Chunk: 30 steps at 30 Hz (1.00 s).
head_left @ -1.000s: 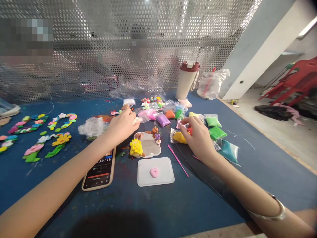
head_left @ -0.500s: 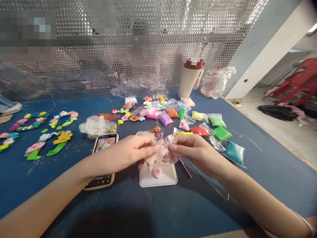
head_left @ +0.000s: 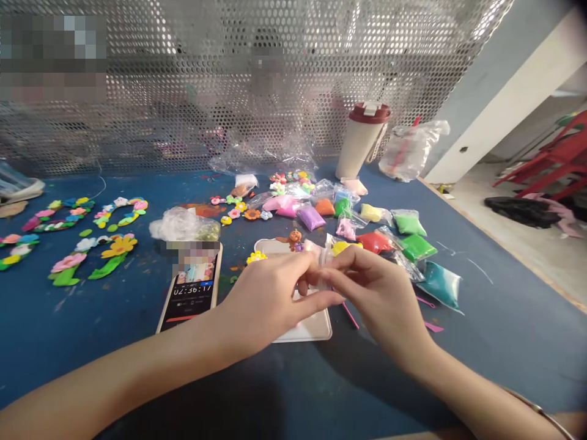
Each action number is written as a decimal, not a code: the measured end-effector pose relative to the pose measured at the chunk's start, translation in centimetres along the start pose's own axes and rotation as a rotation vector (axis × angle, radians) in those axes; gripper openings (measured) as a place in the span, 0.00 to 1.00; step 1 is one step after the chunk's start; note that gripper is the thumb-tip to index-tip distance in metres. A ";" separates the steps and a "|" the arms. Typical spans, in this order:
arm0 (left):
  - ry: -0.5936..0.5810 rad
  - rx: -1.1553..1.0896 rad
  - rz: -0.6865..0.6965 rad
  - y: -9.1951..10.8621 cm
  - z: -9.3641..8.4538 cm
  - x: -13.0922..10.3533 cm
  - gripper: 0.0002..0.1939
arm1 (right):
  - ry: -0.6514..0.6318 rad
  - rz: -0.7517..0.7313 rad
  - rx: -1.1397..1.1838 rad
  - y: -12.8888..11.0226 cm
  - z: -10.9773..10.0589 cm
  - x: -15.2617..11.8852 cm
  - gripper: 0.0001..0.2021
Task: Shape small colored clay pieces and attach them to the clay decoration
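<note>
1. Two bare hands are observed, left hand [head_left: 270, 293] and right hand [head_left: 383, 299], held close together above a white board [head_left: 309, 332], which is largely covered by them.
2. Clear bag [head_left: 326, 249], pale pink matter within: held raised between the two hands, partly hidden by the fingers.
3. Right fingers: narrow; the bag is pinched between thumb and forefinger.
4. Left fingers: curled in against the bag, the thumb stretched out below the right hand. Exact contact of the fingertips is hidden.
5. Behind the hands, a yellow figure [head_left: 255, 257] and a small brown figure [head_left: 295, 237] are seen at a pale wavy-edged plate [head_left: 270, 245].
6. A pink stick [head_left: 351, 317] is laid just beside the board, on its right.
7. Bags are scattered beyond the right hand: red bag [head_left: 376, 242], bright green bag [head_left: 419, 247], teal bag [head_left: 440, 285]; a purple bag [head_left: 310, 217] is placed farther back.
8. A phone [head_left: 208, 299] is partly covered by the left forearm; 02:36:17 is displayed.
9. Flower-trimmed pieces [head_left: 118, 245] are spread at left on the blue table [head_left: 151, 379]; a lidded cup [head_left: 360, 146] is stood upright at the rear.
</note>
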<state>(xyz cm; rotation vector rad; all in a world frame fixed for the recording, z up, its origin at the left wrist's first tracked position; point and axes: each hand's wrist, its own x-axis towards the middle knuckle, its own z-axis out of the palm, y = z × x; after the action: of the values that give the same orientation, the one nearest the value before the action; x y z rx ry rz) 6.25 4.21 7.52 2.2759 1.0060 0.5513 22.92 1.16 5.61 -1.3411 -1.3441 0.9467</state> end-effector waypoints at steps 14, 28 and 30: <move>-0.116 -0.343 -0.043 0.8 -2.1 -0.8 0.16 | -0.394 -0.253 0.122 0.0 -1.0 0.2 0.15; 0.118 0.596 0.506 -0.7 -0.9 -0.2 0.24 | -0.368 -0.167 0.135 -0.4 -1.4 0.1 0.14; 0.131 0.674 0.525 -0.7 -0.5 -0.2 0.20 | -0.296 -0.135 0.112 -0.1 -1.2 0.3 0.13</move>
<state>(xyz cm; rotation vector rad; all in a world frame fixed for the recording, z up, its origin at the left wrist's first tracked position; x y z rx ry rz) 5.44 4.57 7.45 3.1825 0.7061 0.6444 24.07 1.30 5.97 -1.0394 -1.5586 1.1414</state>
